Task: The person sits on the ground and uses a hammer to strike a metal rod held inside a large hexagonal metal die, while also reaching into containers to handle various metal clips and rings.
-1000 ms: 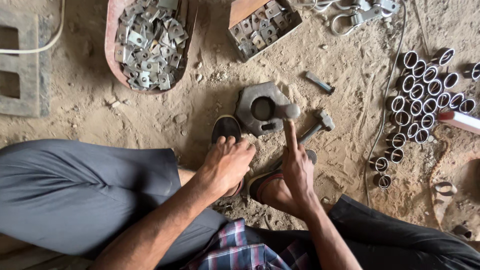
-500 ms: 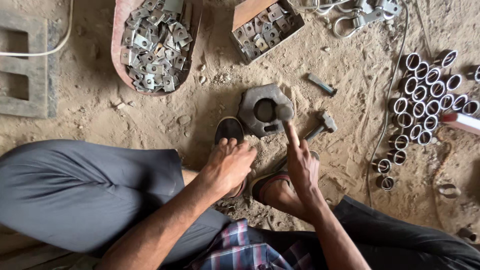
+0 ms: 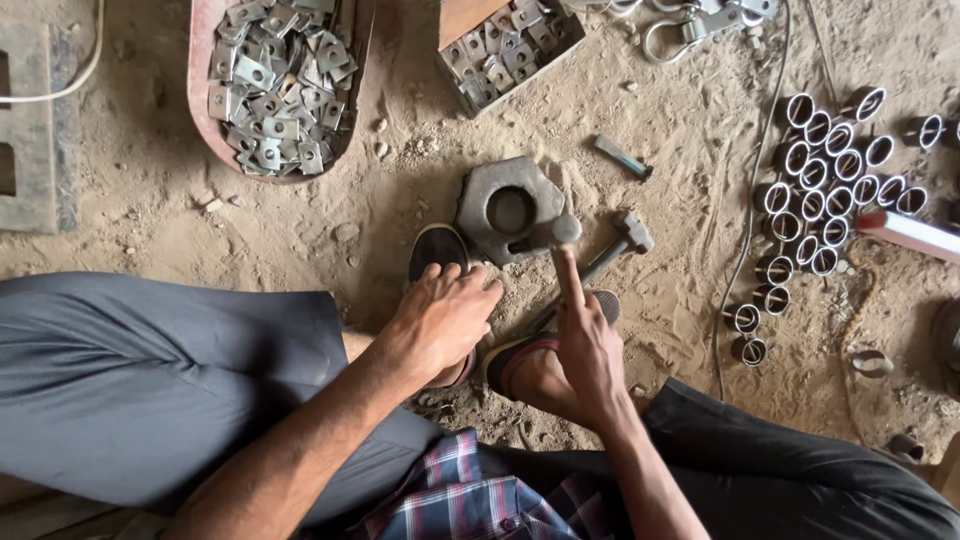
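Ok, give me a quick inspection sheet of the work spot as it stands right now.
Surface: sandy dirt floor, loose pebbles.
Job's things: heavy metal block with a round hole in front of the feet; hammer lying to its right.
Clutter: tray of flat metal plates; box of small metal pieces; cluster of short pipe sections; small bolt-like piece.
Grippers: left hand resting on the left foot, holds nothing; right hand with forefinger stretched to the block's edge.
Cables: thin wire beside the pipes; white cable upper left.
Surroundings: concrete block at left; metal hooks at top.
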